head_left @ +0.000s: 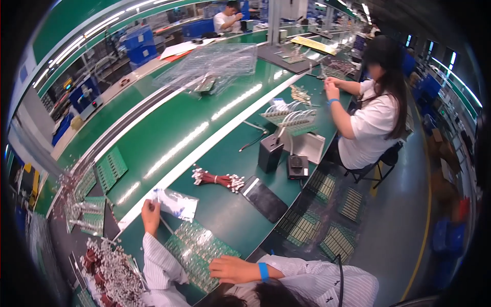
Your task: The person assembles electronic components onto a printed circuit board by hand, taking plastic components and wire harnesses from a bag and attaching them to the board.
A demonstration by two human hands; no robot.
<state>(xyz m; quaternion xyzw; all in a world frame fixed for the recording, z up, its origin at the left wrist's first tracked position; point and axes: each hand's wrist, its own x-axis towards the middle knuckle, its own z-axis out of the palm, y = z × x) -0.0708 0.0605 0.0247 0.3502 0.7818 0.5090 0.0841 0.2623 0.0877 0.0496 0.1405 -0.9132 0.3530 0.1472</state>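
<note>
Closest, a white striped sleeve (319,276); then a right hand (228,268), fingers bent over green rectangular circuit boards (197,244) on a dark-green tabletop (227,220), likely steadying them; a left hand (151,219), partly curled at one clear plastic bag (179,205); actual grip of both impossible to tell. Boards too crowded to count; beyond, one red-brown wire bundle (217,178), one flat black slab (266,200).

Flat black thing (264,198) is laid on bench (222,207). Tall black box (270,154) is stood near it. Clear plastic trays (220,62) are piled on green belt (174,130). Blue bins (139,46) are stacked beyond. Co-worker (371,115) in white shirt is seated on black chair (393,156). Yellow line (427,204) is painted on grey floor (391,225).
</note>
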